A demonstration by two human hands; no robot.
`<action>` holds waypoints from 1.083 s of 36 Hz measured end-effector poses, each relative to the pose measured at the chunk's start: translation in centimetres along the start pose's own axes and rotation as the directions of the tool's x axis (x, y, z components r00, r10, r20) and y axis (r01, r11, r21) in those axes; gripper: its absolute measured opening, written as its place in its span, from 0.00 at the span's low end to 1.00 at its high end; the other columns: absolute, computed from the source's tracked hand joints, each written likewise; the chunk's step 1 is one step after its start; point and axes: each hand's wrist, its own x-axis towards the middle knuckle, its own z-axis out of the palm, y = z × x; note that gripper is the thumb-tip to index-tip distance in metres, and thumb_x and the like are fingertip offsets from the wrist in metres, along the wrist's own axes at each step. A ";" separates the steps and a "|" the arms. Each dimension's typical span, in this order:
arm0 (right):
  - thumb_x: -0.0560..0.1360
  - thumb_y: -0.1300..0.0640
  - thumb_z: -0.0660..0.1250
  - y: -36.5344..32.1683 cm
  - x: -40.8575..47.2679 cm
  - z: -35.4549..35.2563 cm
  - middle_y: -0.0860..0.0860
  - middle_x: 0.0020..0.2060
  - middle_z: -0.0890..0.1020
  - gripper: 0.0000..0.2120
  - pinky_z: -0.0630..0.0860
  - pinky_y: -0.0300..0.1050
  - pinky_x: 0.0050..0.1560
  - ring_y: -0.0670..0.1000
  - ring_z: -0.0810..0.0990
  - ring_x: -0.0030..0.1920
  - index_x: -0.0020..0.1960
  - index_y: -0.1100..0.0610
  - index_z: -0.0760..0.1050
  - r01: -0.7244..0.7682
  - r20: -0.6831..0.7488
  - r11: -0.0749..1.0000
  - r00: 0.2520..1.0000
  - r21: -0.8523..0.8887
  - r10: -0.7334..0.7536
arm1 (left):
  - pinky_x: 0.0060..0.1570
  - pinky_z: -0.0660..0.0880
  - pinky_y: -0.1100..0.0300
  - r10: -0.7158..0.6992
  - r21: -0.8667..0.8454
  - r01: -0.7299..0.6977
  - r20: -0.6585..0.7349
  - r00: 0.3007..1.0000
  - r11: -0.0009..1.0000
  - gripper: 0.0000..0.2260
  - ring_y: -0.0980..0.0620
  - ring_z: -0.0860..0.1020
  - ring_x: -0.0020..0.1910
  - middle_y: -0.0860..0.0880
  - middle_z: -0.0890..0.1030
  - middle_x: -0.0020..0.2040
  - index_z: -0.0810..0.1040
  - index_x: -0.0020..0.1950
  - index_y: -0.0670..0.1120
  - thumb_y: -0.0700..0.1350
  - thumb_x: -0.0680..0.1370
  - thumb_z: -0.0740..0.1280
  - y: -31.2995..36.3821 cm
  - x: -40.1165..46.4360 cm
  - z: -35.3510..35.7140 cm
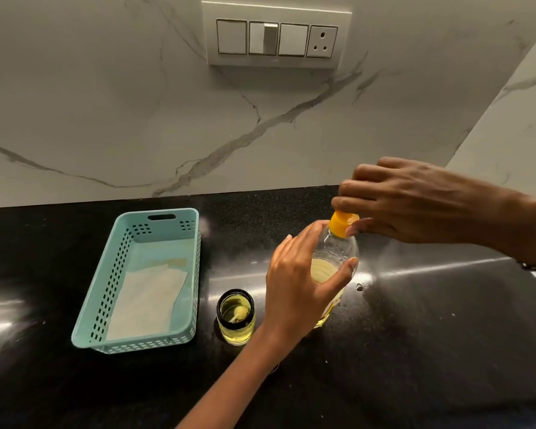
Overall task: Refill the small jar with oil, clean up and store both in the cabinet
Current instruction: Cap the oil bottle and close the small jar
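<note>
The left hand [294, 286] wraps the oil bottle [334, 267] on the desk [415, 335]; the right hand [415, 202] pinches its yellow cap [342, 223] in curled fingers. An oily bottle could slip or tip while the cap is twisted. The small jar [235, 317], lidless and nearly full of oil, stands just left. The basket [136, 280] holds a paper towel [149, 301].

Clear plastic oil bottle [334, 258] with yellow cap [342, 223] on, upright on black counter [415, 335], partly filled with pale yellow oil. Small glass jar [235, 317], black rim, open, holding yellow oil, stands upright just left of the bottle, apart.
</note>
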 end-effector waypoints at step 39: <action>0.73 0.57 0.71 -22.2 -0.7 7.4 0.41 0.40 0.83 0.05 0.79 0.37 0.45 0.40 0.81 0.41 0.48 0.49 0.82 -0.575 0.477 -0.090 0.572 0.814 0.667 | 0.47 0.77 0.66 -0.537 -0.185 0.580 0.238 0.810 0.793 0.07 0.57 0.83 0.46 0.51 0.85 0.44 0.82 0.52 0.47 0.41 0.77 0.67 -4.3 -11.1 -9.1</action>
